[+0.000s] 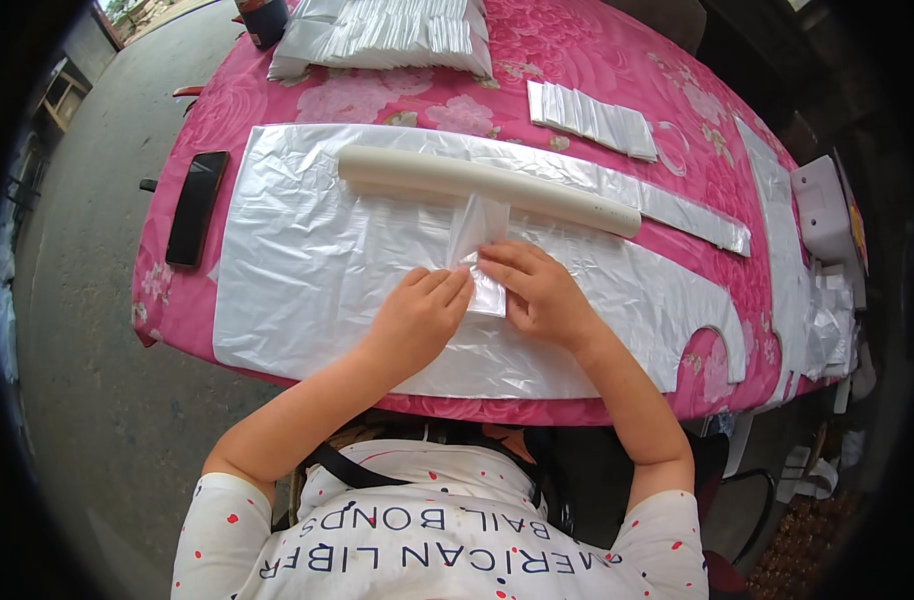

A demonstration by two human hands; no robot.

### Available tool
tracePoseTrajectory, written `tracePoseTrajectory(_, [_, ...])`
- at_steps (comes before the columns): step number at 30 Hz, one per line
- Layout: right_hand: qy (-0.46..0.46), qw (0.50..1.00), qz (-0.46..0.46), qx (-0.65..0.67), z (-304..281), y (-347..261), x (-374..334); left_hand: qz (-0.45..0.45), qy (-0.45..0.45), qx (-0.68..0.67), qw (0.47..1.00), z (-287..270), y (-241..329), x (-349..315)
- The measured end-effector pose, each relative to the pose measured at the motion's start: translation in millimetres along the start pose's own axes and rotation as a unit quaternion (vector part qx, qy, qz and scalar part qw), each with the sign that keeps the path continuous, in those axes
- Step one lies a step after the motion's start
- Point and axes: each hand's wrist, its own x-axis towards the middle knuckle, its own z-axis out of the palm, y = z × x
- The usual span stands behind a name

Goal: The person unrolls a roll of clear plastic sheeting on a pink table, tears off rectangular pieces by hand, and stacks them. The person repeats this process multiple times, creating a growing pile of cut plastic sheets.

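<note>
A small folded plastic bag (481,226), whitish and see-through, stands between my hands. My left hand (422,312) pinches its left side, fingers pressed together. On the other side my right hand (539,290) grips the bag's right edge with thumb and fingers. Under both hands lies a broad flat stack of white plastic carrier bags (287,250), with its cut-out handle end to the right. Just beyond my fingers a long cream-coloured tube (477,186) rests across that stack, close to the folded bag's top.
A black phone (197,210) lies at the left on a pink flowered tablecloth (437,100). Folded bags stand in a big pile (387,35) at the back and a small row (592,120) nearer. More flat bags (777,250) and a white plastic container (825,205) are at the right edge.
</note>
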Motion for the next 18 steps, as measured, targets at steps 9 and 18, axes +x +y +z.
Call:
tracePoseTrajectory(9, [0.02,0.991,-0.103,-0.081,16,-38,-29,0.073,0.018,-0.039,0.996,-10,8,-39])
tracePoseTrajectory(18, [0.038,0.995,0.059,0.071,16,-30,-32,-0.008,0.058,-0.141,0.988,-12,6,-32])
